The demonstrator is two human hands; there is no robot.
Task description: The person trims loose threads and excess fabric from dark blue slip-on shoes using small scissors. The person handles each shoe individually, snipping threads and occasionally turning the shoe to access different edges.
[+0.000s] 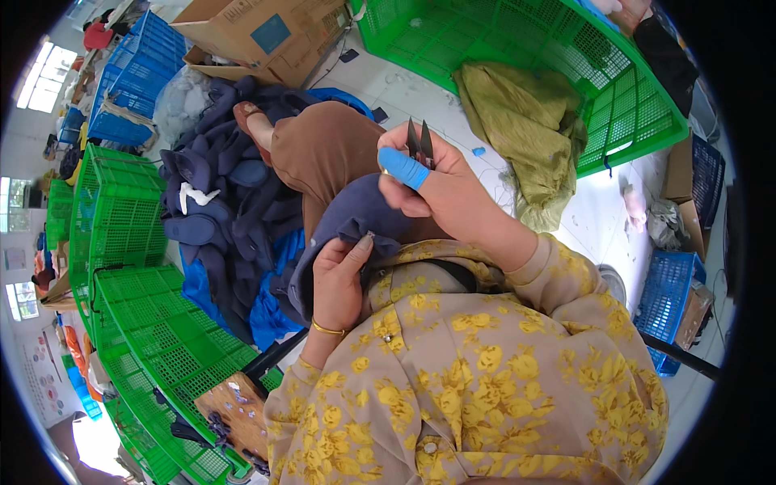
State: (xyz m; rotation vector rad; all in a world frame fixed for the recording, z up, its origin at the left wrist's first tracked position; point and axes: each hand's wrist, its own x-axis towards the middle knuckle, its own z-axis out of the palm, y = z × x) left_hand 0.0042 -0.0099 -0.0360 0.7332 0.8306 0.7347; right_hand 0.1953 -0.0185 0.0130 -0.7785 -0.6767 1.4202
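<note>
My left hand [338, 279] is closed, pinching the edge of a navy cloth cap [349, 208] that lies across my lap. A gold bangle circles that wrist. Above and to the right of the cap, my right hand [449, 187] is raised and closed around small thread snips [420, 147]. Their dark blades point up and stand slightly apart. Blue tape wraps the thumb of this hand. A heap of similar navy caps [214, 218] lies to the left of my legs, partly on blue sheeting, with a white scrap on top.
Green plastic crates [121, 202] line the left side, and a large green crate [647, 121] stands at the far right. An olive sack [525, 121] slumps against it. A cardboard box [259, 32] sits at the back. A wooden board [230, 408] with scraps is at lower left.
</note>
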